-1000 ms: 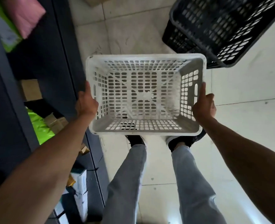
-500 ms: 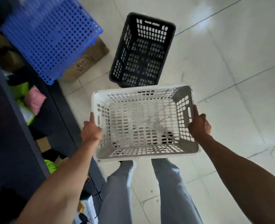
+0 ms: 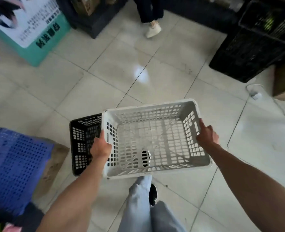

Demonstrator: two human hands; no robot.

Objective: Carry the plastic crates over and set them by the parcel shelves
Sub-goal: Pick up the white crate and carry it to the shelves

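Above the tiled floor [image 3: 105, 84], near the person's legs, a white crate [image 3: 155, 139] hangs level and empty. At its left short wall the left hand [image 3: 100, 148] is clamped on the rim, and at its right wall the right hand [image 3: 207, 136] is wrapped over the rim. Just left of it, partly hidden behind it, a black crate [image 3: 83, 141] stands on the floor. Farther left lies a blue crate [image 3: 16, 168]. Far right stands another black crate [image 3: 255, 47].
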